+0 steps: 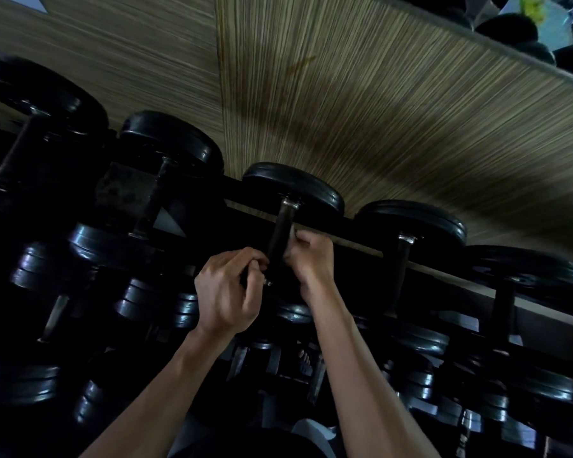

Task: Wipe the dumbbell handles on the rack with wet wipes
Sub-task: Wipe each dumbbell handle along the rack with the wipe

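Observation:
A black dumbbell with round end plates point(295, 186) lies on the top row of the dark rack point(361, 239). Its dark handle point(280, 233) runs down toward me. My right hand point(308, 256) grips the handle from the right with a pale wet wipe point(291, 236) pressed against the bar under the fingers. My left hand point(227, 292) sits at the lower left end of the same handle, fingers curled, pinching near the metal collar. What the left fingers hold is too dark to make out.
More black dumbbells fill the top row left point(169, 140) and right point(411, 223), and several lower rows point(139, 299). A striped wood-look wall point(377, 110) stands behind the rack, with a mirror edge point(510, 38) at the top right.

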The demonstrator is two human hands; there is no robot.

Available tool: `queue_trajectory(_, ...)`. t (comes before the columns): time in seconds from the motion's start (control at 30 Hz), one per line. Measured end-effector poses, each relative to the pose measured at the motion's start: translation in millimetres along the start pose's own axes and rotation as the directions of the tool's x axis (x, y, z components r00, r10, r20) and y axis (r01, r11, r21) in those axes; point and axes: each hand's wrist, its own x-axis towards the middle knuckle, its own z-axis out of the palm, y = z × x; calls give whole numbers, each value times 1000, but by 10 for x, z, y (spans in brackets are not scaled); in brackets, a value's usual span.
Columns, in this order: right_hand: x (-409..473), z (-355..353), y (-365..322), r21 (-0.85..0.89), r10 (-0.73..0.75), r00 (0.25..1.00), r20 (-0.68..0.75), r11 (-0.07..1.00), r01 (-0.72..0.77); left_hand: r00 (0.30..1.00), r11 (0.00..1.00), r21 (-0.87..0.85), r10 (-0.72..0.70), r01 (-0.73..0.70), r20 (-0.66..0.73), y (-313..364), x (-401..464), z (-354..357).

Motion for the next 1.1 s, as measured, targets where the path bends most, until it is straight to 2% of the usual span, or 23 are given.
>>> queue_trajectory(0.1, 199, 64, -104, 45, 3, 999, -53, 999, -1, 1000, 1000, -14, 1, -1, -2, -17, -4, -2)
queue_trajectory(0.27, 13, -5, 49, 49, -46, 998, -40, 998, 48, 1000, 1000, -12, 7, -7, 0, -5, 2, -4)
queue_trajectory(0.43, 191, 72, -210, -23, -116, 981, -158, 993, 114, 1000, 1000, -15, 12, -12, 0, -15, 1, -2)
queue_trajectory(0.5, 42, 30, -109, -69, -153, 979, -133, 987, 145, 1000, 1000, -12, 9, -9, -3, -4, -3, -7)
queue_trajectory(0.67, 18, 2, -84, -43, -151, 982, -114, 988, 147, 1000, 1000, -9, 7, -7, -4, 1, 3, -3)
queue_trajectory(0.8, 175, 45, -165, 33, -56, 994, -97, 998, 59, 1000, 1000, -11, -1, 1, 7, -14, -8, 2)
queue_trajectory(0.93, -79, -70, 66, 35, -45, 998, -34, 998, 46, 1000, 1000, -9, -4, 4, -4, -2, -6, 1)
queue_trajectory(1.1, 86, 24, -160, -3, -56, 996, -68, 998, 56, 1000, 1000, -20, -10, 10, 3, -17, -6, 11)
